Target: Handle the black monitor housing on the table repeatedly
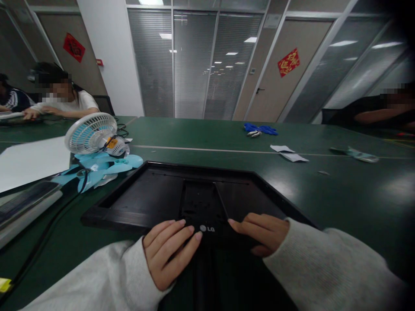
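A black LG monitor housing [155,194] lies tilted back on the table in front of me, its wide shallow recess facing up and its near edge toward my body. A raised rectangular section sits in its middle, and a dark stand-like part [205,276] shows below the near edge. My left hand [171,248] rests on that edge just left of the logo, fingers stretched out and its thumb hidden. Right of the logo, my right hand [259,231] grips the same edge, fingers on top and thumb beneath.
On the left are a white fan [92,134], light-blue fan blades [113,166], a white board [35,160], a grey device [29,207] and a black cable [48,231]. Farther off lie blue gloves [261,128] and paper pieces [288,153]. Other people sit at both sides.
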{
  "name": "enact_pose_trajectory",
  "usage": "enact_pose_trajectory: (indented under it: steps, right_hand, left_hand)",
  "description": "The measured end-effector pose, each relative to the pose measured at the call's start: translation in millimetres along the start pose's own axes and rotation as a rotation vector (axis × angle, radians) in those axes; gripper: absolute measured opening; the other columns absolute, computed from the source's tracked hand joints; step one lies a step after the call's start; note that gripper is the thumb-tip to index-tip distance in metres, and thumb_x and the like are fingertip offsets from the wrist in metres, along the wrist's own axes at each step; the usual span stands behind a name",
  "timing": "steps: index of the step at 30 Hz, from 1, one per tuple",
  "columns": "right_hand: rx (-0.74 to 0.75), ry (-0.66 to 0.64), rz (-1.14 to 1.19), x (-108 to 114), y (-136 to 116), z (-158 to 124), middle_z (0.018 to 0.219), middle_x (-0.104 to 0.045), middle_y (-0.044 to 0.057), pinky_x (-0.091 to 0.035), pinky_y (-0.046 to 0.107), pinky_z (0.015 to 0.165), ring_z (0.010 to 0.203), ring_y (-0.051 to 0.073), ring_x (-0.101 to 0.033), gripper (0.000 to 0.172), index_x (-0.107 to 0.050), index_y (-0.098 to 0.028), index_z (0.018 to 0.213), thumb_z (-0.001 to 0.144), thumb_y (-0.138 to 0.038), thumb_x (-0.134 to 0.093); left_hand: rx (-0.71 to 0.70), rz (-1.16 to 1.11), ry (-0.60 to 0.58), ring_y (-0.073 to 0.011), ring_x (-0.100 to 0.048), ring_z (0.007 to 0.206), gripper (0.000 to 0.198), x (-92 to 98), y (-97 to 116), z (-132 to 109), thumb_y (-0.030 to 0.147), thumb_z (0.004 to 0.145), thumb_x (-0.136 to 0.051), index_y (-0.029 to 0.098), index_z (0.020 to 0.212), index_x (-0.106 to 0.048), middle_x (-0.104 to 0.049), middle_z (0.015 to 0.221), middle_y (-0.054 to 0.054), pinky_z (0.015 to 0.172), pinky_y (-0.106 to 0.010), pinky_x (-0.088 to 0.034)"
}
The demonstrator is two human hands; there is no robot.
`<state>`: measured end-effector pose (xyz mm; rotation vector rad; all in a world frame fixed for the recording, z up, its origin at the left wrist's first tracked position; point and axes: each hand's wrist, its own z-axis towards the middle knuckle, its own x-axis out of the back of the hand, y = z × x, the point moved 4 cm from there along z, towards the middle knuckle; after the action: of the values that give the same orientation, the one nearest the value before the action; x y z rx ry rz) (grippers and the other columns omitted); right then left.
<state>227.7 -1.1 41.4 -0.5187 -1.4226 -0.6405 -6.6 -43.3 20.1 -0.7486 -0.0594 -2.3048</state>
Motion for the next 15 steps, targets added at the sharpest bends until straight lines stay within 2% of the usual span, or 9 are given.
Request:
enact_pose_trajectory:
  steps: [3,8,15]
  right_hand:
    - [0.004,-0.003,0.025,3,1,0,0.094,-0.061,0.005,-0.047,0.027,0.069,0.076,0.015,-0.058,0.05,-0.053,-0.024,0.127,0.078,-0.012,-0.051]
    - [-0.017,0.036,0.089,12,5,-2,0.095,-0.061,0.006,-0.048,0.026,0.07,0.077,0.014,-0.058,0.052,-0.054,-0.026,0.128,0.079,-0.013,-0.049]
    - [-0.054,0.076,0.151,12,13,-6,0.097,-0.061,0.006,-0.05,0.027,0.069,0.078,0.014,-0.059,0.057,-0.049,-0.032,0.132,0.08,-0.011,-0.044]
  left_hand:
    - [0.015,-0.011,0.026,-0.019,-0.053,0.113,0.032,-0.1,0,0,0.007,0.096,-0.038,0.015,0.116,-0.061,-0.062,0.113,-0.005,0.099,-0.033,-0.043]
    - [0.051,0.081,0.097,-0.0154,-0.055,0.109,0.032,1.6,2,0,0.011,0.097,-0.037,0.019,0.114,-0.063,-0.063,0.115,0.0,0.106,-0.033,-0.034]
    - [0.081,0.138,0.111,-0.0149,-0.054,0.109,0.033,-0.5,1,0,0.014,0.098,-0.035,0.021,0.114,-0.063,-0.064,0.115,0.001,0.108,-0.033,-0.03]
